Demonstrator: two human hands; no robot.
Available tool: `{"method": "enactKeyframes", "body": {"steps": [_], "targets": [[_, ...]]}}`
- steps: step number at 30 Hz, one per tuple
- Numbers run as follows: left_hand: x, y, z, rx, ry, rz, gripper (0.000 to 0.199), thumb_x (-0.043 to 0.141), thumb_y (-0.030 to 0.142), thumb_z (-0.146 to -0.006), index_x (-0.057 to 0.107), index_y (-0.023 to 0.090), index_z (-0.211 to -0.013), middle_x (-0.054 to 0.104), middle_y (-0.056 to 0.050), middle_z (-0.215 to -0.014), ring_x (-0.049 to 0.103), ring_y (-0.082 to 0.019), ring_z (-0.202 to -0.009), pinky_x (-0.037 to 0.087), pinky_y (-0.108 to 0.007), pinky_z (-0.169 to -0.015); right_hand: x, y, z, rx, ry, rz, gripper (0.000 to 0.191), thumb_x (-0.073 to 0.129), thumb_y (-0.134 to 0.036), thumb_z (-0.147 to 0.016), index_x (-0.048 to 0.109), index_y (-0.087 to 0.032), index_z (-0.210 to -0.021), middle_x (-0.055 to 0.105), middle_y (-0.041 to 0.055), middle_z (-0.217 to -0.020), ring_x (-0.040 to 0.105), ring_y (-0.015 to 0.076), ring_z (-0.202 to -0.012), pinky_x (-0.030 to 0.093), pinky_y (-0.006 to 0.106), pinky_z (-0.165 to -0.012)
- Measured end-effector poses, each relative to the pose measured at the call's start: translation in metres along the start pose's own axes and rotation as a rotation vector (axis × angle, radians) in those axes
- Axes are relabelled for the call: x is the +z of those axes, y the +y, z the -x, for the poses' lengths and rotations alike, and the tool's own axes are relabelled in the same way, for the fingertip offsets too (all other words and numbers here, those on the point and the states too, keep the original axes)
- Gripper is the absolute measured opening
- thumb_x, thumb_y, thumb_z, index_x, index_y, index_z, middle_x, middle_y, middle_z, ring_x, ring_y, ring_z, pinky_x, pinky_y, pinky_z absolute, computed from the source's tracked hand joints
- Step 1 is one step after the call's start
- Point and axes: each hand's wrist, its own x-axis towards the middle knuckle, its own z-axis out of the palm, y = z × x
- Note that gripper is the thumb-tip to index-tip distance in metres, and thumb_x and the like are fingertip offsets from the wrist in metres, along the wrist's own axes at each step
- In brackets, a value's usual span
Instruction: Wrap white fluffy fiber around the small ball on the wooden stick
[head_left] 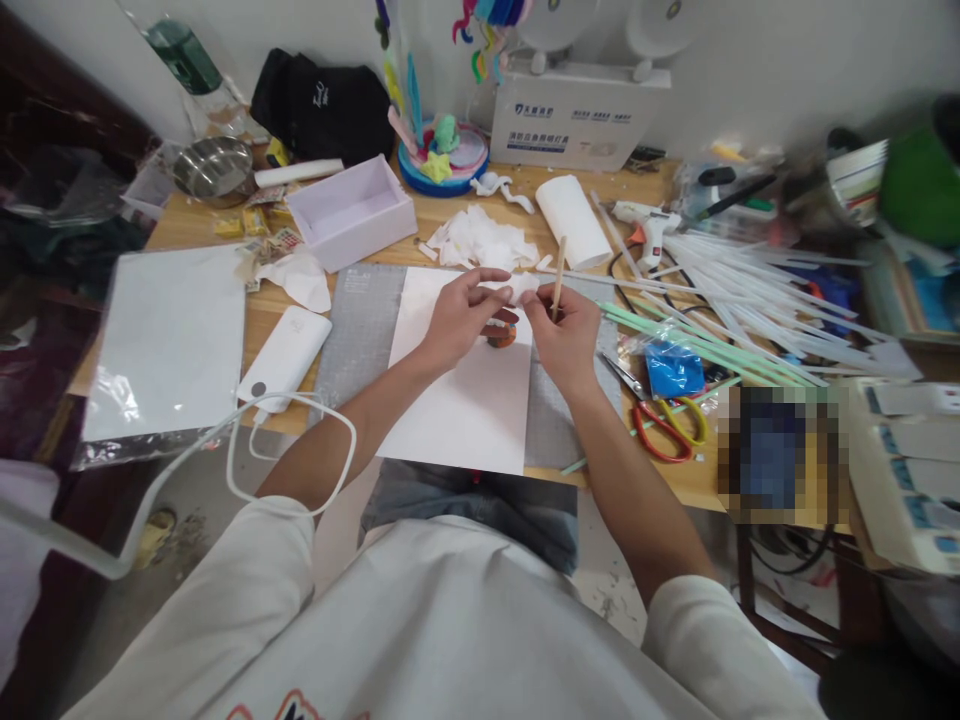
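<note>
Above a sheet of white paper [457, 400], my two hands meet at a small white piece [520, 288] that looks like tissue. My left hand [463, 318] pinches its left side between thumb and finger. On the other side, my right hand [568, 335] grips it with thumb and fingertip. A thin wooden stick [560, 265] also stands upright in my right hand. Under my left fingers lies a small orange and dark round thing [502, 336], partly hidden. The paper rests on a grey cutting mat [356, 310]. Torn white tissue [480, 240] is heaped just beyond my hands.
A white roll [574, 222], a glue gun [652, 230] and many pale strips [727, 285] lie at right. Scissors [664, 430] sit nearer. At left are a lilac box [352, 215], a white power bank [285, 355] with a cable, and a plastic-wrapped pack [169, 340].
</note>
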Motion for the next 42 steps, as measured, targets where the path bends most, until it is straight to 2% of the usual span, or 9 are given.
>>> {"method": "enactKeyframes", "body": {"steps": [3, 6, 10, 20, 24, 29, 33, 37, 42], "targets": [[0.002, -0.001, 0.003, 0.161, 0.061, -0.164, 0.045, 0.088, 0.037, -0.073, 0.068, 0.018, -0.109, 0.075, -0.005, -0.095, 0.073, -0.014, -0.081, 0.060, -0.024, -0.073, 0.000, 0.000, 0.000, 0.010, -0.003, -0.017, 0.024, 0.065, -0.036, -0.084, 0.059, -0.021, -0.066, 0.041, -0.0078, -0.053, 0.032, 0.0074, -0.053, 0.026, 0.027, -0.054], [0.003, -0.002, 0.005, 0.208, 0.048, -0.248, 0.041, 0.087, 0.036, -0.074, 0.072, 0.016, -0.106, 0.076, -0.006, -0.092, 0.073, -0.014, -0.081, 0.060, -0.023, -0.074, 0.001, 0.001, -0.001, 0.015, -0.051, -0.058, 0.022, 0.066, -0.036, -0.082, 0.061, -0.020, -0.067, 0.042, -0.0079, -0.053, 0.031, 0.0068, -0.053, 0.025, 0.027, -0.053], [0.001, -0.003, 0.002, 0.174, 0.064, -0.221, 0.029, 0.075, 0.029, -0.084, 0.071, 0.015, -0.110, 0.076, -0.005, -0.087, 0.073, -0.013, -0.074, 0.060, -0.023, -0.069, 0.000, 0.002, -0.002, 0.034, -0.065, -0.084, 0.024, 0.067, -0.035, -0.082, 0.060, -0.020, -0.065, 0.040, -0.0080, -0.053, 0.031, 0.0067, -0.053, 0.025, 0.027, -0.053], [-0.011, -0.005, -0.009, 0.118, -0.044, -0.138, 0.026, 0.077, 0.022, -0.080, 0.073, 0.014, -0.105, 0.074, -0.005, -0.088, 0.071, -0.013, -0.078, 0.062, -0.025, -0.068, 0.001, 0.000, -0.001, 0.012, -0.101, -0.132, 0.023, 0.067, -0.037, -0.082, 0.062, -0.020, -0.066, 0.040, -0.0073, -0.054, 0.033, 0.0073, -0.054, 0.025, 0.027, -0.054], [-0.016, -0.002, -0.012, 0.104, -0.029, -0.148, 0.019, 0.077, 0.022, -0.080, 0.073, 0.015, -0.097, 0.073, -0.004, -0.085, 0.071, -0.013, -0.077, 0.062, -0.025, -0.069, 0.001, 0.001, -0.001, 0.013, -0.102, -0.143, 0.023, 0.068, -0.036, -0.081, 0.061, -0.021, -0.065, 0.043, -0.0068, -0.055, 0.035, 0.0075, -0.054, 0.026, 0.027, -0.054], [-0.020, 0.006, -0.013, 0.046, -0.021, -0.151, 0.020, 0.078, 0.030, -0.083, 0.072, 0.017, -0.095, 0.073, -0.003, -0.086, 0.071, -0.012, -0.080, 0.061, -0.021, -0.067, 0.002, 0.001, -0.001, 0.030, -0.097, -0.139, 0.026, 0.068, -0.039, -0.081, 0.060, -0.021, -0.065, 0.043, -0.0065, -0.054, 0.035, 0.0078, -0.054, 0.026, 0.027, -0.053], [-0.017, 0.008, -0.010, 0.010, -0.066, -0.085, 0.036, 0.077, 0.047, -0.085, 0.071, 0.016, -0.101, 0.073, -0.006, -0.095, 0.072, -0.014, -0.082, 0.062, -0.022, -0.065, 0.000, 0.000, -0.001, 0.013, -0.095, -0.130, 0.026, 0.067, -0.038, -0.082, 0.060, -0.021, -0.064, 0.041, -0.0072, -0.053, 0.032, 0.0073, -0.053, 0.024, 0.027, -0.053], [-0.010, 0.004, -0.006, 0.027, -0.118, -0.090, 0.042, 0.086, 0.036, -0.076, 0.069, 0.014, -0.108, 0.074, -0.007, -0.092, 0.072, -0.015, -0.076, 0.063, -0.025, -0.063, 0.000, 0.000, -0.001, 0.011, -0.113, -0.127, 0.024, 0.067, -0.038, -0.081, 0.062, -0.020, -0.066, 0.041, -0.0077, -0.052, 0.031, 0.0067, -0.052, 0.023, 0.027, -0.052], [-0.006, 0.000, -0.006, 0.039, -0.035, -0.150, 0.021, 0.073, 0.022, -0.085, 0.068, 0.012, -0.103, 0.072, -0.004, -0.080, 0.072, -0.014, -0.069, 0.063, -0.025, -0.064, 0.001, 0.001, -0.001, 0.021, -0.098, -0.110, 0.024, 0.067, -0.037, -0.082, 0.060, -0.021, -0.065, 0.041, -0.0074, -0.053, 0.032, 0.0074, -0.053, 0.025, 0.027, -0.053]]}}
